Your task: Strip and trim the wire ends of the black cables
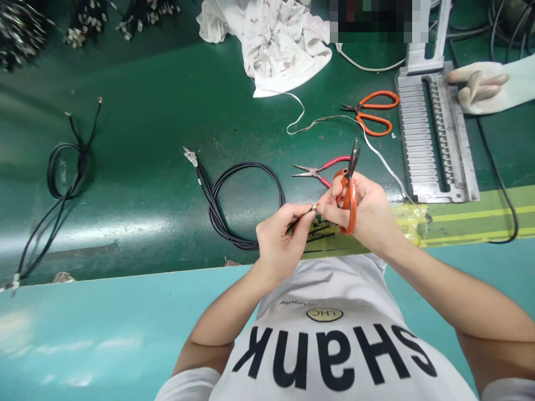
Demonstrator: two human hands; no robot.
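Note:
My left hand (285,236) pinches a black cable (251,165) close to its end. The cable lies in a loose coil on the green bench, with silver connectors (191,157) at its far end. My right hand (363,209) is closed around orange-handled scissors (352,206), blades pointing away from me. Its thumb and fingertip also touch the small bare cable end (314,206) where both hands meet. Just beyond, red-handled pliers (311,171) rest on the bench. A second orange-handled pair of scissors (378,113) lies farther off.
A metal slotted fixture (434,139) stands at right, a gloved hand or glove (480,86) beside it. White cloth (280,44) is at the back, a thin white cord (376,147) trailing near the scissors. Another black cable (62,189) lies left; cable bundles (87,22) fill the back left.

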